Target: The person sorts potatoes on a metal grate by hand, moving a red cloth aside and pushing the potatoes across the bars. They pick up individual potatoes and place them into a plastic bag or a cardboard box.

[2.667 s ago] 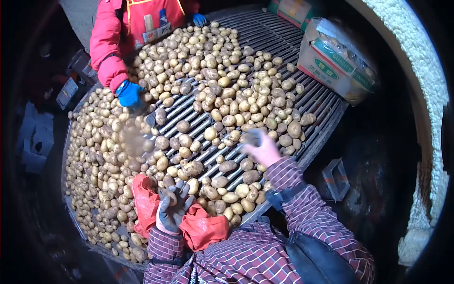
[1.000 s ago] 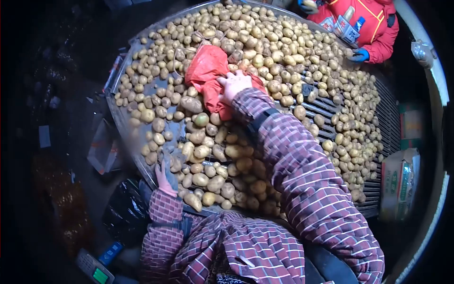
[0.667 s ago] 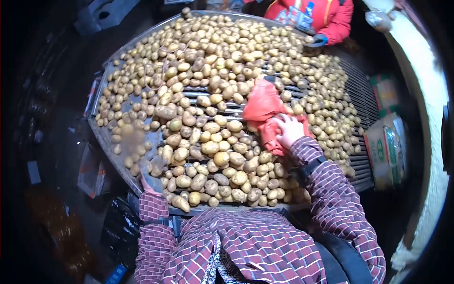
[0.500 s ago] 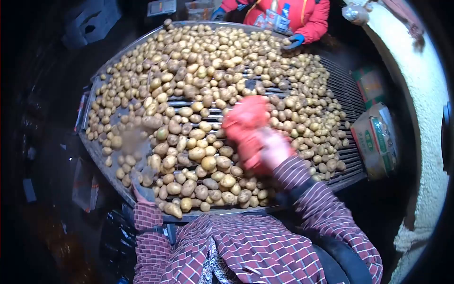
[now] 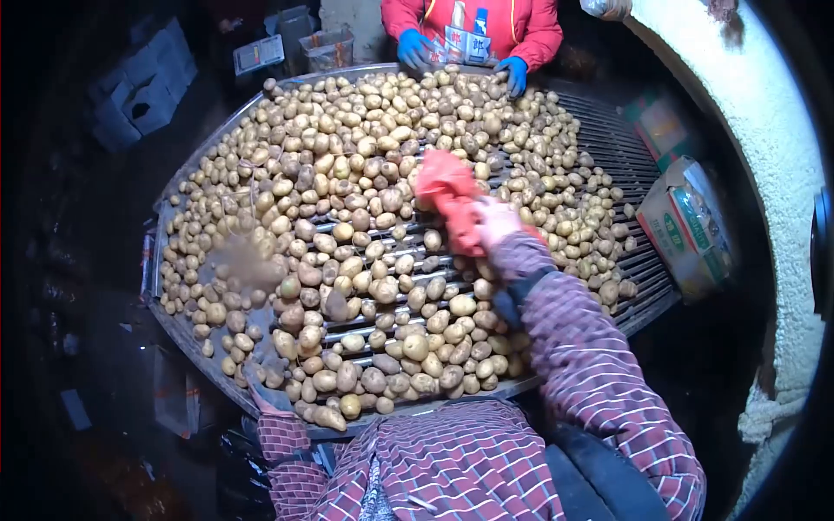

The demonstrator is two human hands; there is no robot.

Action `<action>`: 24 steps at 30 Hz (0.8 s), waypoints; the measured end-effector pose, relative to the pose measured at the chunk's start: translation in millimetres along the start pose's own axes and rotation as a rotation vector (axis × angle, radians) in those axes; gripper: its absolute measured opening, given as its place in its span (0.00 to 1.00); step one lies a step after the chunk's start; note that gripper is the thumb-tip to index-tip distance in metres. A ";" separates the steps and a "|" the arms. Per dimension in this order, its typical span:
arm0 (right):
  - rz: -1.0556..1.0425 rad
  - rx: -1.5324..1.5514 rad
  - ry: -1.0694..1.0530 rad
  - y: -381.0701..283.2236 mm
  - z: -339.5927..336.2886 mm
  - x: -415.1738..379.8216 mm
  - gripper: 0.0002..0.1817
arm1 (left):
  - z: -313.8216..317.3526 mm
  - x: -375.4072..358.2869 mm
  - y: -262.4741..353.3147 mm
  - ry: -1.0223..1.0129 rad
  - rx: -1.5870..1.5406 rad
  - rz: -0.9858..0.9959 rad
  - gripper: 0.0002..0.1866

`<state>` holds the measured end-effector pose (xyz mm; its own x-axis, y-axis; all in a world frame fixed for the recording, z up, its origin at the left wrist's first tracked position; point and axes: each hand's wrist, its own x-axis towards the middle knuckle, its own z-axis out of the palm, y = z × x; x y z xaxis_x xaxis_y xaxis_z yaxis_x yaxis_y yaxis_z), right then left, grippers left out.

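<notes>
A broad heap of potatoes (image 5: 373, 174) covers the slatted metal table (image 5: 618, 139). My right hand (image 5: 493, 221) is closed on a red cloth-like bundle (image 5: 450, 193), which lies over the potatoes right of the middle, and bare slats show to its left. Low on the left, my left hand (image 5: 267, 387), in a grey glove, rests at the near edge against the potatoes. A brown blur over the lens area hides part of the heap near it, and its fingers are hard to make out.
Across the table a co-worker in a red jacket (image 5: 543, 35) has blue-gloved hands on the far potatoes. Printed cartons (image 5: 673, 226) stand at the right, beside a pale curved wall (image 5: 764, 113). A scale (image 5: 259, 56) and a plastic tub (image 5: 328, 50) are beyond the far edge.
The red bundle and my right hand have moved up and slightly left over the heap. More slats show near the middle. The camera view has shifted, and both of the co-worker's hands now show on the potatoes.
</notes>
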<state>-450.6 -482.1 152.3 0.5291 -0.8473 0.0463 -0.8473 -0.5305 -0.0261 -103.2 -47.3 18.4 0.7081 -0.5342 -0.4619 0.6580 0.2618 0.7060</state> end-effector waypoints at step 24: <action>-0.467 0.219 -0.050 -63.4 4.6 -84.2 0.36 | 68.8 20.7 13.1 0.040 0.488 0.270 0.25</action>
<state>-441.2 -377.2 145.4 0.8547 -0.5162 0.0549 -0.4936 -0.8408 -0.2225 -97.6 -110.2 55.0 0.8504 -0.4664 -0.2435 0.2636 -0.0228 0.9644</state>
